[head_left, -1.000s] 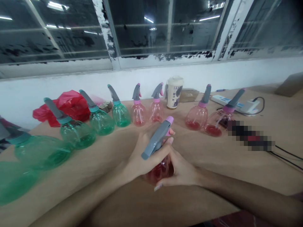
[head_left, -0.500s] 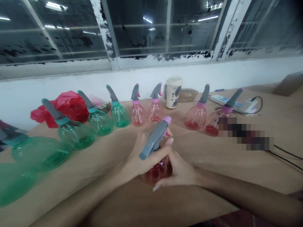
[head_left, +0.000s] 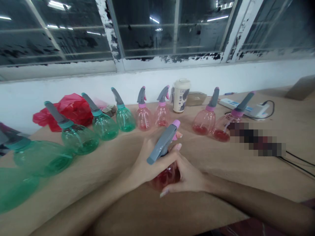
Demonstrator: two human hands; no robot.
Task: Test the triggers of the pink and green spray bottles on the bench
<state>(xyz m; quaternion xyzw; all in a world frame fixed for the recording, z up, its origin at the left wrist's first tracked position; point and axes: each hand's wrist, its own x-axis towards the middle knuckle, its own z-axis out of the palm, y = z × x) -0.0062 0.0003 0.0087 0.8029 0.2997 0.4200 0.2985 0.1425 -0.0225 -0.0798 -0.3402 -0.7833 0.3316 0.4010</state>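
In front of me on the table is a pink see-through spray bottle (head_left: 162,178) with a grey spray head (head_left: 162,144) and a pink nozzle tip. My left hand (head_left: 150,160) is wrapped round its neck, just under the spray head. Lower down, my right hand (head_left: 188,177) grips the round body from the right, thumb at the near side. The hands meet at the bottle and hide much of its collar and body. The nozzle points away from me and a little to the right.
Green spray bottles (head_left: 80,141) curve along the left. Pink spray bottles (head_left: 144,117) stand at the back middle and pink ones (head_left: 203,122) at the right. Behind them are a paper cup (head_left: 181,96), a red plastic bag (head_left: 73,113) and a power strip (head_left: 232,105). Cables cross the right side.
The whole view has shifted very slightly. Both hands keep the same hold on the pink spray bottle, and the other bottles stand where they were.
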